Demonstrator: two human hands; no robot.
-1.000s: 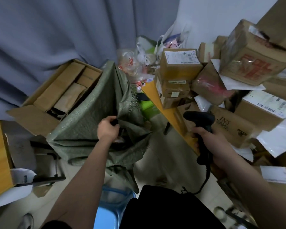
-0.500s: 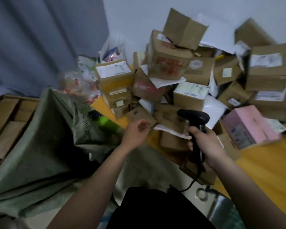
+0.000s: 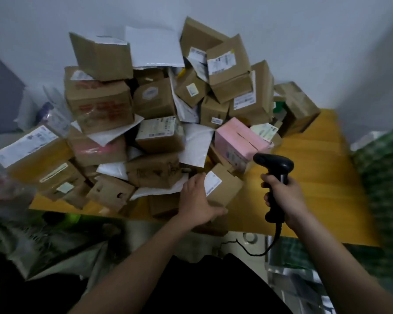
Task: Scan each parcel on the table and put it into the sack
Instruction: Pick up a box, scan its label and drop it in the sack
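A heap of several cardboard parcels and white mailers covers the yellow table (image 3: 315,177). My left hand (image 3: 196,200) grips a small brown box (image 3: 225,189) with a white label at the pile's near edge, fingers along its left side and thumb under its front. My right hand (image 3: 284,196) holds a black barcode scanner (image 3: 275,168) upright to the right of that box, its head pointing left toward the pile. A pink box (image 3: 238,141) lies just behind the small box. The green woven sack (image 3: 32,241) shows blurred at the lower left, below the table edge.
The pile leans against a white wall (image 3: 304,30). The scanner's cable (image 3: 259,250) hangs down in front of the table. A green patterned bundle (image 3: 381,177) stands at the right edge. Clear plastic bags (image 3: 7,191) sit left of the pile.
The view swung right from the sack to the table. My left hand let go of the sack's rim, reached across and took hold of the small brown box. The scanner stayed in my right hand.
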